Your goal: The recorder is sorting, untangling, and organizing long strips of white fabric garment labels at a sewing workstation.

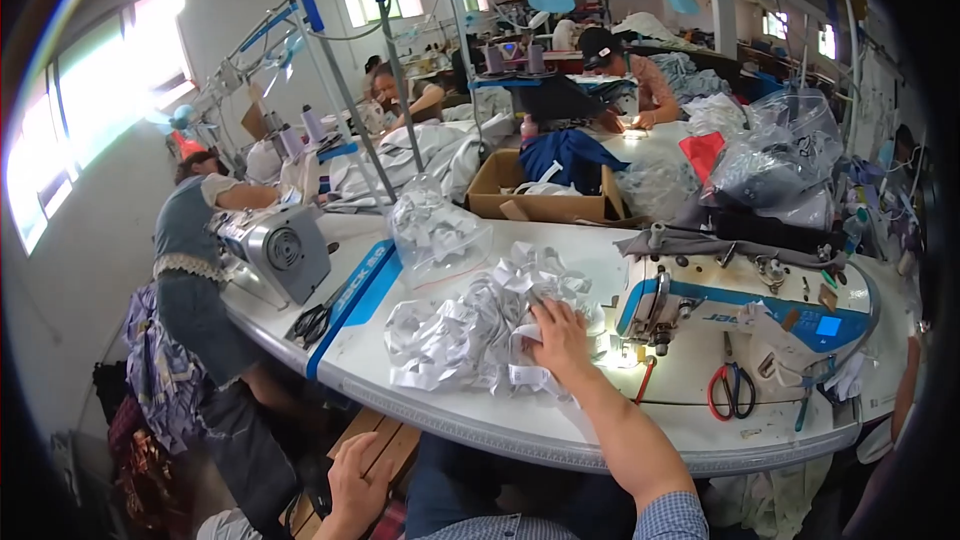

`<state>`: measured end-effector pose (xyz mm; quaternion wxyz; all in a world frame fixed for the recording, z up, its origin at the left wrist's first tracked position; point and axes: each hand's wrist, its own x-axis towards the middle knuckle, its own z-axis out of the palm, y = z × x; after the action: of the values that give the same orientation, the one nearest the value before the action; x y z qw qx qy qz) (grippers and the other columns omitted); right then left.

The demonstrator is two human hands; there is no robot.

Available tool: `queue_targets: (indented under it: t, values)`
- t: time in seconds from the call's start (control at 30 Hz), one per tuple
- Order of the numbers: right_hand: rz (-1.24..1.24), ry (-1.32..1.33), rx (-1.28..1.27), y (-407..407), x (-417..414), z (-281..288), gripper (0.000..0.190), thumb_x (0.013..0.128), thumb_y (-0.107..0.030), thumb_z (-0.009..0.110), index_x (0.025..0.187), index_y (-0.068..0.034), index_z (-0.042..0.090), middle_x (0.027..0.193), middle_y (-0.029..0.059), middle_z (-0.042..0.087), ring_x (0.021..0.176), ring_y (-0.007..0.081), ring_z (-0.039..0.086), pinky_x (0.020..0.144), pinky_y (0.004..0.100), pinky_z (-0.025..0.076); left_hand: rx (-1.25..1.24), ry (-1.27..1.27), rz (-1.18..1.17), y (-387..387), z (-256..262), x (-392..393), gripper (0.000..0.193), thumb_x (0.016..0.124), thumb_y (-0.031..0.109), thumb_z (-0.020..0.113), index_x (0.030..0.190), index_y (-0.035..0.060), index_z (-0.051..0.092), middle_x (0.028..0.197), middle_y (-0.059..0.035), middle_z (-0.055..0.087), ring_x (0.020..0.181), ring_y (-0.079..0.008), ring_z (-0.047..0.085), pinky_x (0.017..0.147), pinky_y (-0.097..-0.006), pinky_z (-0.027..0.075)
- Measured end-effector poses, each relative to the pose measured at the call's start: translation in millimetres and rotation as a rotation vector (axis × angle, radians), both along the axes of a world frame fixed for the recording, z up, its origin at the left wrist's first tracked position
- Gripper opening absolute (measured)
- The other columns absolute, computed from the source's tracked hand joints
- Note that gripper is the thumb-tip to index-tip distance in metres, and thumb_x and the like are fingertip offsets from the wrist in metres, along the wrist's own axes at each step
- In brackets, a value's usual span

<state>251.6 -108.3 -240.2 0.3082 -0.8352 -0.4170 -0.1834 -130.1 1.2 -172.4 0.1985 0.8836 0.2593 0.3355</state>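
On the white sewing table point(465, 420) lies a loose heap of white printed label tape point(457, 330), curled in many loops. My right hand point(559, 334) rests on the heap's right side, fingers reaching into it; whether they grip a strip cannot be told. Below the table's front edge, above a wooden bench point(382, 435), hangs my left hand point(356, 476) with its fingers apart and nothing in it. Just right of the heap stands a Jack sewing machine point(742, 307), its lamp lit by the needle. Scissors with red and blue handles point(729, 390) lie in front of it.
A clear plastic bag of label tape point(442, 232) sits behind the heap. Black scissors point(311, 324) lie left of a blue strip. A cardboard box point(536, 206) holds dark blue cloth point(566, 157). Another machine point(277, 247) and a co-worker point(191, 240) are at left.
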Motion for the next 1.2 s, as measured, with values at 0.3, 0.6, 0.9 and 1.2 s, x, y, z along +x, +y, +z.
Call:
queue_targets:
  t: [0.3,0.6,0.9,1.2]
  values:
    - [0.008,0.031,-0.004,-2,-1,-7,0.06,0.073,-0.024,0.081,0.127,-0.008,0.06,0.135,0.0126,0.057,0.126,0.0313,0.051,0.105,0.0497,0.039,0.391,0.014,-0.467,42,44,108,0.04,0.079,0.016,0.078,0.115,0.0061,0.064,0.112,-0.0122,0.065,0.107,-0.0326,0.062,0.096,-0.0439,0.046]
    - [0.076,0.051,-0.04,-4,-9,14,0.066,0.069,-0.024,0.082,0.127,-0.007,0.057,0.137,0.0146,0.055,0.126,0.0364,0.05,0.107,0.0524,0.037,0.544,-0.121,-0.315,214,112,312,0.033,0.086,0.025,0.073,0.113,0.0071,0.065,0.111,-0.0132,0.067,0.108,-0.0332,0.061,0.093,-0.0437,0.046]
    - [0.042,0.071,-0.145,6,-8,1,0.072,0.063,-0.019,0.083,0.128,-0.005,0.056,0.138,0.0135,0.054,0.128,0.0387,0.048,0.109,0.0564,0.033,0.264,-0.414,-0.047,326,239,471,0.046,0.085,0.038,0.073,0.116,0.0052,0.064,0.099,-0.0129,0.07,0.095,-0.0294,0.068,0.082,-0.0414,0.051]
    - [0.048,0.155,-0.096,8,-6,20,0.062,0.066,-0.011,0.071,0.125,-0.005,0.057,0.13,0.0119,0.059,0.122,0.0381,0.052,0.108,0.0539,0.035,0.597,-0.243,0.057,374,339,545,0.072,0.079,0.026,0.075,0.141,0.0063,0.043,0.15,-0.0141,0.042,0.122,-0.0384,0.057,0.096,-0.0468,0.05]
